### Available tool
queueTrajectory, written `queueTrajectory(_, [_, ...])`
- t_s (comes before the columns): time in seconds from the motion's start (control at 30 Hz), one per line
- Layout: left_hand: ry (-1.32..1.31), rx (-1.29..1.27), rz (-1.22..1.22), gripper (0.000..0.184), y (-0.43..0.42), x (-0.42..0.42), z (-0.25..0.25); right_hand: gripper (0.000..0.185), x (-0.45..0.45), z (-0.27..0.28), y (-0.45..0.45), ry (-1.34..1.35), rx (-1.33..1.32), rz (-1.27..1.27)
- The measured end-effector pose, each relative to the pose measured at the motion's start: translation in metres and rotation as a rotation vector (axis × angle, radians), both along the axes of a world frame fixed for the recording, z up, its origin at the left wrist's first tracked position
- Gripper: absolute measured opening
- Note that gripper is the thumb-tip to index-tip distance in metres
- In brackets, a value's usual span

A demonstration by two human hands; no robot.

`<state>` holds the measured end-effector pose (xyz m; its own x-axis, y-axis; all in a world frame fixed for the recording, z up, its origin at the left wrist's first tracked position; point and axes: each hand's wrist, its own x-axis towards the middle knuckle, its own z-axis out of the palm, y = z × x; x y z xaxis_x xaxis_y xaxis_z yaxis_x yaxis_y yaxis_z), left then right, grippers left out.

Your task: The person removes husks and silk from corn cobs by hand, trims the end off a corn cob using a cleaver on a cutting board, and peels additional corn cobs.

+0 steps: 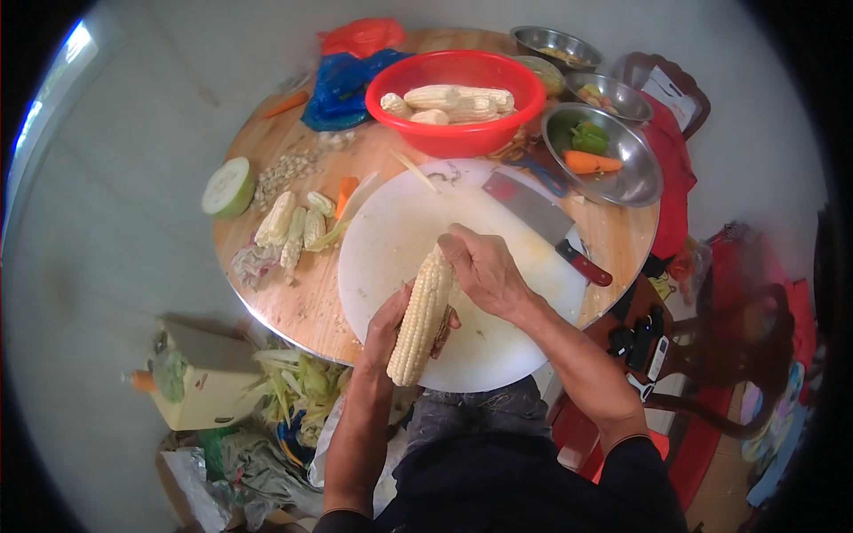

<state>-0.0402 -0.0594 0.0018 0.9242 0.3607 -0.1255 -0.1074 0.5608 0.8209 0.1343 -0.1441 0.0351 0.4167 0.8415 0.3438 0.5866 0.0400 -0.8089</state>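
Observation:
A pale husked corn cob is held tilted over the near part of the round white cutting board. My left hand wraps around the cob's lower half from beneath, with fingertips showing on its right side. At the cob's upper tip, my right hand has its fingers pinched; whether a strand or kernel is between them is too small to see. A cleaver with a dark red handle lies on the board's right side. Beyond the board, a red basin contains several husked cobs.
Corn pieces lie left of the board, near a cut pale-green gourd. A steel bowl at the right holds a carrot and green pepper. Husks fill the floor area beside a yellowish bin. A wooden chair stands right.

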Motion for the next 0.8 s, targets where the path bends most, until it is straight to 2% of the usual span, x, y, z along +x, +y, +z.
queueTrajectory(0.23, [-0.054, -0.23, 0.081, 0.063, -0.003, 0.004, -0.01, 0.024, -0.005, -0.015, -0.012, 0.306, -0.086, -0.042])
queueTrajectory(0.33, [-0.07, -0.164, 0.084, 0.059, 0.003, 0.006, -0.015, 0.027, -0.017, -0.018, -0.018, 0.349, -0.115, 0.026])
queueTrajectory(0.4, [-0.09, -0.081, 0.045, 0.057, 0.008, 0.006, -0.023, 0.027, -0.023, -0.014, -0.019, 0.041, -0.136, 0.036])
queueTrajectory(0.47, [-0.112, 0.005, 0.008, 0.055, 0.01, 0.007, -0.025, 0.026, -0.023, -0.016, -0.02, 0.007, -0.085, 0.022])
queueTrajectory(0.53, [-0.033, 0.112, 0.128, 0.053, 0.007, 0.008, -0.02, 0.026, -0.027, -0.018, -0.02, -0.029, -0.033, 0.018])
queueTrajectory(0.57, [-0.034, 0.113, 0.132, 0.053, 0.006, 0.008, -0.02, 0.024, -0.032, -0.02, -0.022, -0.047, -0.014, 0.071])
queueTrajectory(0.63, [0.062, 0.071, 0.361, 0.053, 0.004, 0.009, -0.021, 0.023, -0.045, -0.025, -0.03, -0.065, 0.004, 0.122])
queueTrajectory(0.73, [0.05, 0.092, 0.388, 0.055, 0.011, 0.007, -0.024, 0.023, -0.055, -0.031, -0.037, -0.187, 0.124, 0.186])
queueTrajectory(0.8, [0.078, 0.121, 0.336, 0.054, 0.009, 0.001, -0.016, 0.023, -0.051, -0.029, -0.033, -0.046, -0.001, -0.008])
